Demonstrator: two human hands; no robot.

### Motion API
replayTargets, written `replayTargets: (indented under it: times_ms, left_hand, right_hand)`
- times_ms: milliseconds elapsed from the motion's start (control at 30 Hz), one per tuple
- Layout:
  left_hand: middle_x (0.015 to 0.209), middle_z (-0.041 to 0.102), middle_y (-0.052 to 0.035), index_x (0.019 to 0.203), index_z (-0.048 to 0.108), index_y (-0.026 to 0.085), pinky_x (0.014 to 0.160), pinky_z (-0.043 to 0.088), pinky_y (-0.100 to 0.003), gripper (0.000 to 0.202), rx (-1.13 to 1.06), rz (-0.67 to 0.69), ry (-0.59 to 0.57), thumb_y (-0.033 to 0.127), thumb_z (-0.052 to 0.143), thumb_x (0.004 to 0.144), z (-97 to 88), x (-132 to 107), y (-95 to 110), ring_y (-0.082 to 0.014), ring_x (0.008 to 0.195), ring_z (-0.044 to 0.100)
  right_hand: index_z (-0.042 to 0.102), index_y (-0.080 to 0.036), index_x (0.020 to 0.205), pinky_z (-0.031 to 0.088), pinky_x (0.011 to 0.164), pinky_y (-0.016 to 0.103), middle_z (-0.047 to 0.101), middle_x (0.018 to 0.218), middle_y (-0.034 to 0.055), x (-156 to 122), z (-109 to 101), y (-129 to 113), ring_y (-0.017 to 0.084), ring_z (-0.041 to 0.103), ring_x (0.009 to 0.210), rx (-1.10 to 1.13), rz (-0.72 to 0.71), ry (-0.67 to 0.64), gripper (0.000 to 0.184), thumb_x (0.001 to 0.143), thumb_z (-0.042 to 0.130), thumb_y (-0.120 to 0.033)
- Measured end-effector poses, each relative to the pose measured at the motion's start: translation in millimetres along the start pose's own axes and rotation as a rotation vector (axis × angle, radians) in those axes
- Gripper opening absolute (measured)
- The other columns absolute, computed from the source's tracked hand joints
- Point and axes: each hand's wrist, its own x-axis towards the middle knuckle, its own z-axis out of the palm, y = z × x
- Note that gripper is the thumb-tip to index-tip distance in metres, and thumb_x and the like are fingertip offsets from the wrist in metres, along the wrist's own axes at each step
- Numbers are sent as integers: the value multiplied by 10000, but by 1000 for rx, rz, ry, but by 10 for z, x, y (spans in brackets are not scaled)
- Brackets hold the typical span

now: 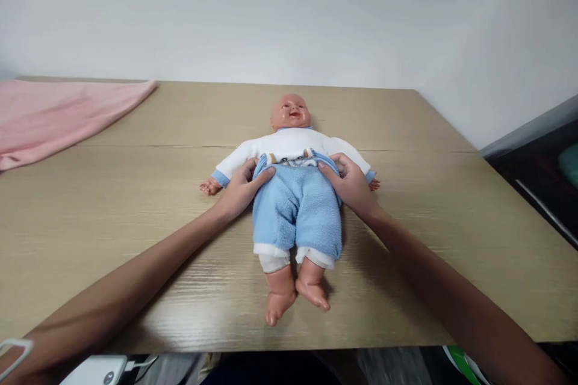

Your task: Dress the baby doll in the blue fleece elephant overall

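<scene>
A baby doll [292,113] lies on its back on the wooden table, its head toward the wall and its bare feet toward me. It wears a white top [295,138] with blue cuffs and fuzzy blue pants [295,204] with white hems. My left hand [247,185] grips the pants' waistband at one side, thumb on the front. At the opposite side, my right hand [347,179] pinches the waistband in the same way. Between the hands the waist edge is turned partly open, and a patterned strip shows under the top. The fingertips behind the fabric are hidden.
A pink cloth [67,114] lies at the table's far left. The table [158,252] meets a pale wall [289,18] at the back. A dark object [542,162] stands beyond the right edge. Below the front edge are a white device [94,371] with a cable and a green item [463,364].
</scene>
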Motion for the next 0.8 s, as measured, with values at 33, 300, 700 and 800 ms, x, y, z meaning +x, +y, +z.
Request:
replayTargets:
  times_ms: [33, 300, 700, 800]
  left_hand:
    - [1192, 742, -63, 1142, 668, 214, 1088, 530, -421, 393, 49, 15, -1, 593, 710, 1048, -15, -26, -5, -304, 1165, 681]
    - [1089, 782, -82, 1001, 722, 211, 1300, 409, -521, 257, 174, 79, 14, 440, 606, 1001, -97, -211, -65, -435, 1436, 598]
    - [1338, 841, -117, 1333, 794, 195, 1231, 554, -531, 483, -563, -209, 65, 467, 882, 943, 64, -149, -40, -403, 1373, 723]
    - [1347, 838, -115, 1347, 800, 190, 1233, 546, -521, 523, -543, -182, 40, 464, 897, 911, 15, -113, -52, -415, 1387, 709]
  right_hand:
    - [650, -259, 947, 499, 806, 345, 660, 871, -3, -37, -28, -3, 221, 607, 842, -28, -6, 1, 400, 977, 776, -638]
    - [740, -259, 879, 520, 1077, 474, 770, 994, 38, -201, -203, 90, 323, 671, 1066, 126, 185, -125, 270, 890, 775, -527]
    - [754, -342, 1355, 577, 1240, 476, 818, 1420, 13, -275, 58, 22, 318, 708, 1430, 711, 338, -92, 457, 960, 841, -555]
    - [774, -328, 1263, 552, 1217, 427, 823, 1319, 10, -220, -13, 88, 302, 715, 1352, 601, 228, -67, 388, 922, 856, -495]
